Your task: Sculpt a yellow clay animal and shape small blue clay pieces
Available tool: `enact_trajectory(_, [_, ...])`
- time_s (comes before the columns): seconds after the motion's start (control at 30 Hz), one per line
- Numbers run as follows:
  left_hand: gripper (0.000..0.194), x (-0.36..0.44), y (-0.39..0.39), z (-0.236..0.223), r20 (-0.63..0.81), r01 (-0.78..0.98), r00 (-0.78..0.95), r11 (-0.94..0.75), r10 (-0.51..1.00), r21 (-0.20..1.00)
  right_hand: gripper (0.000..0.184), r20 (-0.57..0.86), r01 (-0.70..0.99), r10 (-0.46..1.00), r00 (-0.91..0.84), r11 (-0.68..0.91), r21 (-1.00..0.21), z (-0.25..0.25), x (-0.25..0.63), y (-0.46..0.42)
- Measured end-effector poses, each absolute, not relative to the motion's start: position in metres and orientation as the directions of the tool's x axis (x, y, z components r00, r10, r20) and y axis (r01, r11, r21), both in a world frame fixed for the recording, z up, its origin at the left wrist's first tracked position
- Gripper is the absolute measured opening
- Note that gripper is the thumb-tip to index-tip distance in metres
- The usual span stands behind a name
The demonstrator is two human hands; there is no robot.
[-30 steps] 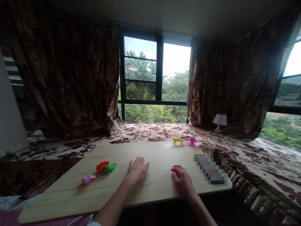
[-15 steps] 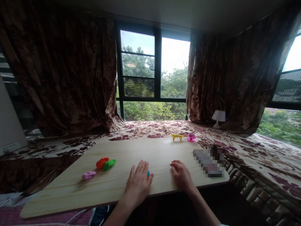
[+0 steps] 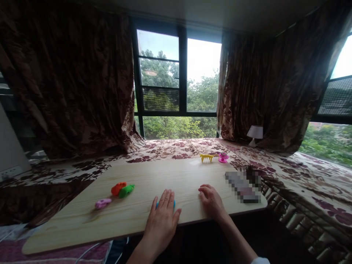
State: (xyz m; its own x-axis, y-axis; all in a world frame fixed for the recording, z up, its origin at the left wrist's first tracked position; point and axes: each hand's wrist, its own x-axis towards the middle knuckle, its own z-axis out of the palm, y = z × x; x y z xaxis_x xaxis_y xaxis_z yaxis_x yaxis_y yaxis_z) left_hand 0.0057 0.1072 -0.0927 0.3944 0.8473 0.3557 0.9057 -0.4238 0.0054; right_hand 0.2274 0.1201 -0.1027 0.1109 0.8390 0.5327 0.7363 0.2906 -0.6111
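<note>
My left hand lies flat with its fingers stretched forward over a blue lump, which looks like modelling clay. Blue edges show on both sides of the fingers; the rest is hidden beneath them. On the table's right half rests my right hand, fingers curled in, with no object visible in it. The wooden tabletop is under both hands. To the left sit an orange lump, a green lump touching it, and a pink lump closer to me.
At the table's far edge stand a yellow four-legged figure and a small pink stand. A blurred-out flat object lies on the right. Beyond are a flower-patterned cloth, a white lamp and dark curtains.
My left hand has shifted slightly over the blue lump, so blue now shows on its left side too. My right hand stays in about the same place. The view has tilted slightly.
</note>
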Motion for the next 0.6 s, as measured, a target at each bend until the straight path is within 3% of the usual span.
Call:
enact_trajectory(0.1, [0.060, 0.005, 0.108, -0.092, 0.353, 0.904, 0.397, -0.427, 0.847, 0.008, 0.013, 0.535, 0.738, 0.838, 0.110, 0.292, -0.608, -0.102, 0.226, 0.119])
enact_trajectory(0.37, [0.048, 0.002, 0.197, -0.074, 0.347, 0.950, 0.265, -0.306, 0.900, 0.068, 0.025, 0.548, 0.744, 0.828, 0.117, 0.293, -0.601, -0.101, 0.225, 0.120])
enact_trajectory(0.6, [0.058, -0.001, 0.123, -0.087, 0.341, 0.893, 0.414, -0.449, 0.844, 0.029, 0.026, 0.539, 0.735, 0.833, 0.122, 0.289, -0.614, -0.101, 0.225, 0.118])
